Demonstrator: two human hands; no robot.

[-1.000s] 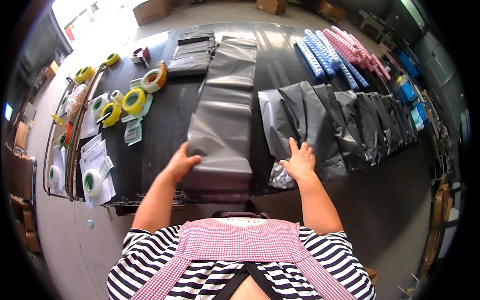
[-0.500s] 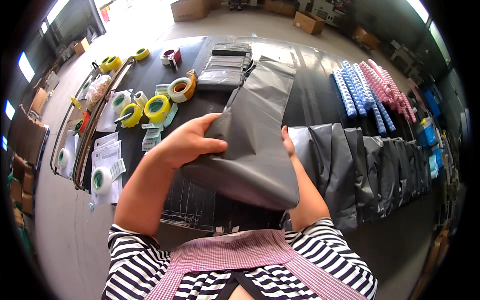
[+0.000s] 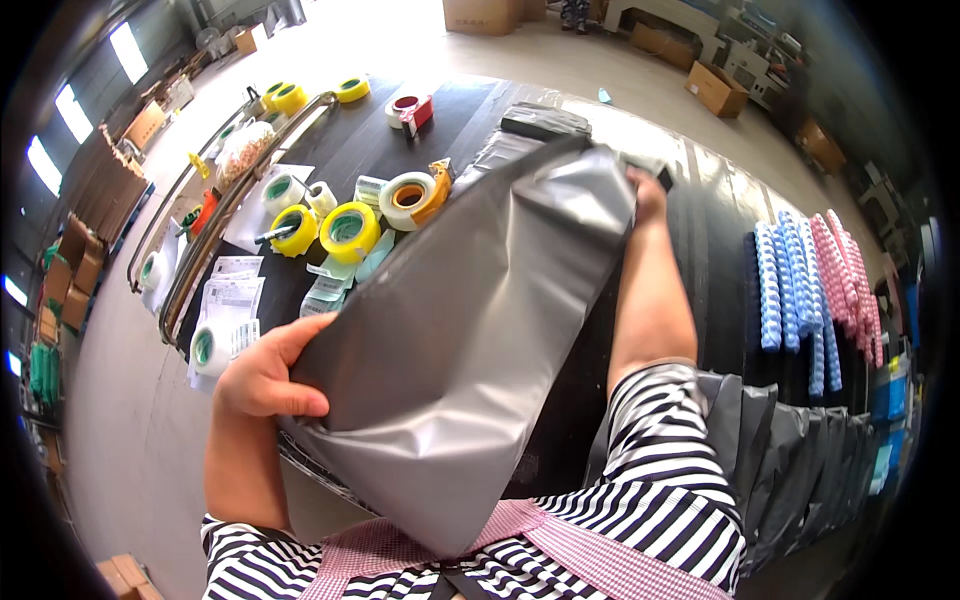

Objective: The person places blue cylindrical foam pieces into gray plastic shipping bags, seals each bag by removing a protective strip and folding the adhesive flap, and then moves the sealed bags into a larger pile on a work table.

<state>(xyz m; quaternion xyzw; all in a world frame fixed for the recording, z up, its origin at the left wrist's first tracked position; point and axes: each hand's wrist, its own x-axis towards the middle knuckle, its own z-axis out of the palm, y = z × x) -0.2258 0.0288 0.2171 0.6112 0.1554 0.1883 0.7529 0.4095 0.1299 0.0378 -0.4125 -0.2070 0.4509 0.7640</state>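
A large grey plastic mailing bag (image 3: 450, 330) is stretched slantwise in front of me, its far end raised toward the right and a lower corner hanging near my apron. My left hand (image 3: 275, 375) grips its near left edge, the thumb lying on top. At the far right edge my right hand (image 3: 648, 197) is closed on the bag, its fingers partly hidden behind the plastic. Just beyond lies a stack of folded grey bags (image 3: 545, 120), partly covered by the stretched one.
Left of the bag are yellow tape rolls (image 3: 350, 232), a red tape dispenser (image 3: 409, 112), label strips (image 3: 325, 290) and printed papers (image 3: 232, 290). Blue and pink bubbly strips (image 3: 790, 280) lie at the right, with several grey bags (image 3: 800, 450) in a row nearer.
The bag has been spread wider. My right hand has moved away toward the far side, while my left has drawn nearer and left. The view has turned leftward.
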